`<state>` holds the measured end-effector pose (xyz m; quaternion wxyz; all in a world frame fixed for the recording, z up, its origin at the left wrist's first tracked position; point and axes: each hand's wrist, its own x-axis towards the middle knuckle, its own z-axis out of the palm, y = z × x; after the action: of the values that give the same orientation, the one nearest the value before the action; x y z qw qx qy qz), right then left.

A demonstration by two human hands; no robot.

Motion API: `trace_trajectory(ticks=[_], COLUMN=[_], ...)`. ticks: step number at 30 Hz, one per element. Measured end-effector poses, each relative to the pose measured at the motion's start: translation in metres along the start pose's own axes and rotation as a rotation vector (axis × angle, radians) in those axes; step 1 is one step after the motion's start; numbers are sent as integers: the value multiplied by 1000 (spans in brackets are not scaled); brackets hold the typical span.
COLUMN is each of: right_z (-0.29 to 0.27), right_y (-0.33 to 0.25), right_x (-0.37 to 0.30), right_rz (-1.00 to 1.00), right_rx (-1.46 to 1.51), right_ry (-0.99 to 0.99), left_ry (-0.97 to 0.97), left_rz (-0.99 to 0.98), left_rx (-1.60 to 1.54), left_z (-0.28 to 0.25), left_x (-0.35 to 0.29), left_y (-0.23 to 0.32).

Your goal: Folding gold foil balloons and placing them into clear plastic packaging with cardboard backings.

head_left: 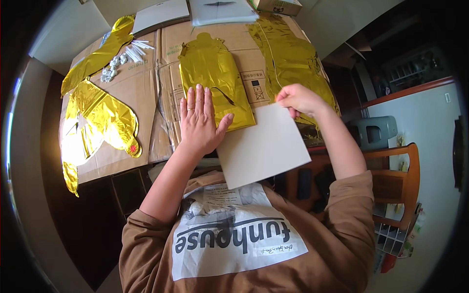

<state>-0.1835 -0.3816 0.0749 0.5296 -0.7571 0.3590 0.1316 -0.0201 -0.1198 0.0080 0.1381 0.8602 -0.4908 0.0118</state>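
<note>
A folded gold foil piece [210, 66], perhaps a flat foil balloon, lies at the middle of the cardboard-covered table. My left hand [201, 122] rests flat on its near part, fingers stretched out and thumb spread to the right. At the right, my right hand [304, 101] pinches the far right corner of a stiff whitish card sheet [266, 146]. That sheet sticks out over the table's near edge. Its far left part meets the gold foil close to my left thumb; how far it reaches under or into the foil is hidden.
More gold foil [298, 63] is stacked at the right, with a pale cord across it. Shaped gold balloons [105, 110] lie at the left, beside white straws [139, 50] and white ribbon coils [111, 68]. Clear plastic sheets [222, 14] are at the back. A wooden chair [413, 183] stands right.
</note>
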Motion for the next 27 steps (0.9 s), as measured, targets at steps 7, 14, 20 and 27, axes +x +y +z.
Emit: trace_trajectory(ticks=[7, 14, 20, 27], right_z=[31, 8, 7, 16], right_y=[-30, -21, -3, 4], right_x=[26, 6, -1, -11], right_rz=[-115, -12, -27, -64], right_rx=[5, -38, 49, 30], right_ry=[9, -73, -31, 21], left_ry=[-3, 282, 159, 50], left_rz=[-29, 39, 524, 616], left_rx=[-40, -73, -98, 249], left_z=[-10, -27, -46, -43], left_x=[3, -1, -13, -6], left_y=[-4, 1, -22, -17])
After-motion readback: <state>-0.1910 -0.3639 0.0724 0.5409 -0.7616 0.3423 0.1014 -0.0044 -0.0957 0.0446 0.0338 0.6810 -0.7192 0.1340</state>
